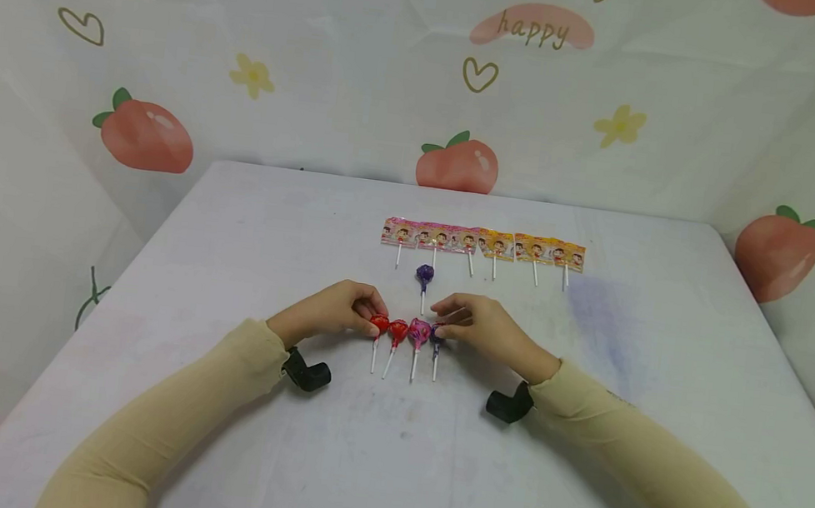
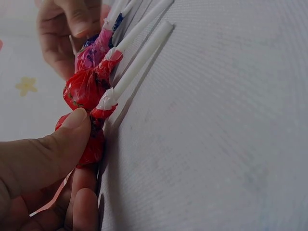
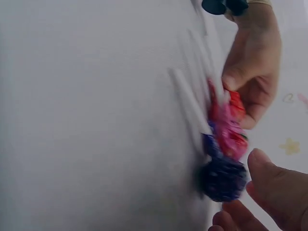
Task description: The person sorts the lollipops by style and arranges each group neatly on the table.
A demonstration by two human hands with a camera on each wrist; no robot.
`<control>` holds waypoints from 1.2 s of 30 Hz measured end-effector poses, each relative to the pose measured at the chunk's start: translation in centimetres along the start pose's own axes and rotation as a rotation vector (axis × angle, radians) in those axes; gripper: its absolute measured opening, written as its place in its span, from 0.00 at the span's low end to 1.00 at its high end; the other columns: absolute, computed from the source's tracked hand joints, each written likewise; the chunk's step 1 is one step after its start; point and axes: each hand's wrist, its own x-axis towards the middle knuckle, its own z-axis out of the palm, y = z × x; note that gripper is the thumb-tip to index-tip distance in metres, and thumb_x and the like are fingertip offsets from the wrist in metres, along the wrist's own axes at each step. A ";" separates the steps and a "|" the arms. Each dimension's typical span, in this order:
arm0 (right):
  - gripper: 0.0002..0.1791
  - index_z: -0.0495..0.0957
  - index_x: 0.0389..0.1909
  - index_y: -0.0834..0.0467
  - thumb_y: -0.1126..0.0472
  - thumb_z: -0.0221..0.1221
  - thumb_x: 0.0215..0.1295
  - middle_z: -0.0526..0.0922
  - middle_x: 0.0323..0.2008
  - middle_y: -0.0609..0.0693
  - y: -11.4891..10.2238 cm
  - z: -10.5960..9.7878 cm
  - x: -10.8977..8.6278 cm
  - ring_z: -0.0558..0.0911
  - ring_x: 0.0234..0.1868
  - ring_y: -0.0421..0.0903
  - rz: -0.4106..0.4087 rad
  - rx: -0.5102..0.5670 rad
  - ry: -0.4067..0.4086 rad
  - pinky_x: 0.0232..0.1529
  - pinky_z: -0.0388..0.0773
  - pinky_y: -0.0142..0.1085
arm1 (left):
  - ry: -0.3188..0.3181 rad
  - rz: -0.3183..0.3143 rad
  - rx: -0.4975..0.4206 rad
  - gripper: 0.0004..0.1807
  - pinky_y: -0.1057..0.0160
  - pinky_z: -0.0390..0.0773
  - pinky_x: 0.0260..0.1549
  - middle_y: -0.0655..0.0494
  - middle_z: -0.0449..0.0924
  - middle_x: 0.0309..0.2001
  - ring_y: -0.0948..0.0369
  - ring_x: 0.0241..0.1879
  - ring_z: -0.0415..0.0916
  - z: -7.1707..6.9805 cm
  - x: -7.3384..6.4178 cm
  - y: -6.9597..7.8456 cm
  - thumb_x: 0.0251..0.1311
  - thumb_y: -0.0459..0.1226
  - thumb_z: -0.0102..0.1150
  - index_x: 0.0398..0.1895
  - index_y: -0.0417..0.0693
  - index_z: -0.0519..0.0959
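Observation:
Four lollipops lie side by side on the white table, sticks toward me. My left hand (image 1: 339, 307) pinches the leftmost red lollipop (image 2: 91, 149) by its wrapped head, thumb on top. A second red lollipop (image 1: 398, 331) and a pink lollipop (image 1: 419, 332) sit between my hands. At the row's right end, my right hand (image 1: 478, 325) has thumb and curled fingers about the head of a purple lollipop (image 3: 224, 179); that wrist view is blurred. Just beyond the row lies another purple lollipop (image 1: 424, 274), untouched.
Farther back is a row of flat-wrapped lollipops, pink packets (image 1: 436, 236) on the left and orange packets (image 1: 533, 249) on the right. The white table (image 1: 383, 469) ends at a patterned cloth backdrop (image 1: 348, 113). Black wrist mounts (image 1: 308, 372) hang under both sleeves.

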 end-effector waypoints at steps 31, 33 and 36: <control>0.20 0.82 0.49 0.60 0.59 0.71 0.55 0.80 0.39 0.53 0.6 -2.3 8.4 0.81 0.44 0.49 0.013 -0.022 0.100 0.41 0.76 0.36 | -0.001 -0.006 0.020 0.14 0.67 0.73 0.39 0.52 0.80 0.39 0.61 0.36 0.72 0.0 0.0 0.1 0.54 0.32 0.69 0.44 0.42 0.80; 0.20 0.83 0.48 0.59 0.59 0.70 0.55 0.80 0.38 0.53 0.6 -2.2 8.5 0.81 0.43 0.49 0.020 -0.036 0.089 0.41 0.75 0.35 | -0.001 -0.008 0.020 0.14 0.67 0.73 0.39 0.52 0.80 0.39 0.61 0.36 0.72 0.0 0.0 0.1 0.54 0.32 0.69 0.44 0.42 0.80; 0.19 0.83 0.49 0.59 0.58 0.69 0.56 0.80 0.38 0.53 0.7 -2.0 8.6 0.81 0.44 0.49 0.028 -0.049 0.078 0.40 0.75 0.34 | -0.002 -0.013 0.019 0.14 0.66 0.73 0.39 0.51 0.80 0.39 0.61 0.37 0.72 0.0 -0.1 0.1 0.54 0.32 0.69 0.44 0.42 0.80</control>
